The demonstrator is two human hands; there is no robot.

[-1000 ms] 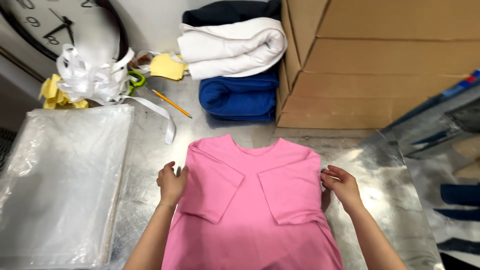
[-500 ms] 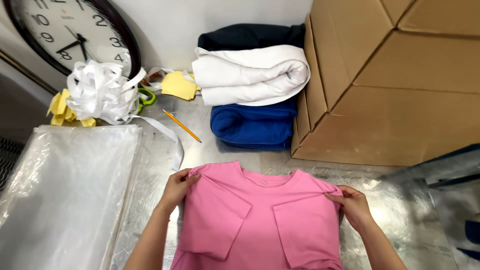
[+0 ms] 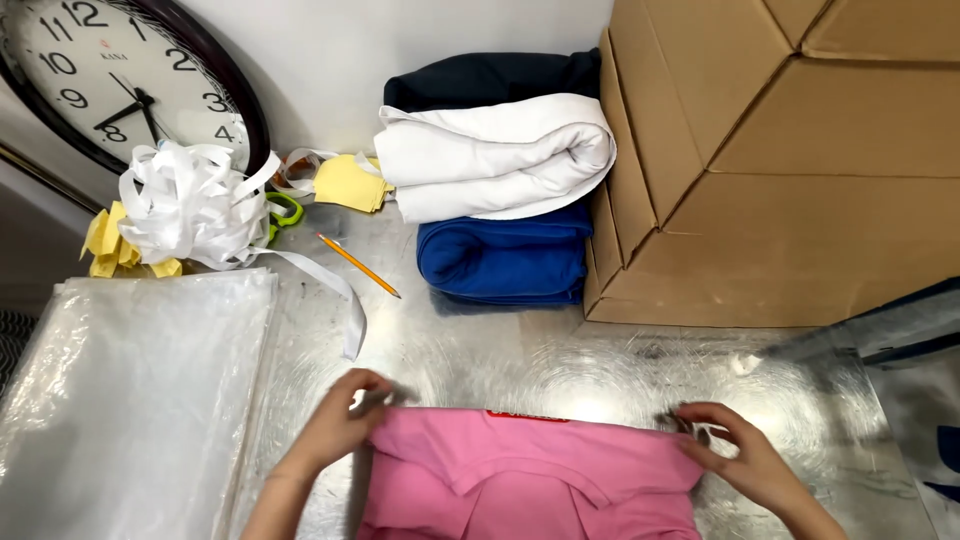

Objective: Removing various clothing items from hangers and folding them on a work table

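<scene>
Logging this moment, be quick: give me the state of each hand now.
Left hand: closed, pinching the left corner of the pink T-shirt.
Right hand: closed, pinching the shirt's right corner.

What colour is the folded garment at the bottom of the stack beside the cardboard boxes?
Royal blue; the blue garment shows clearly in the head view.
</scene>
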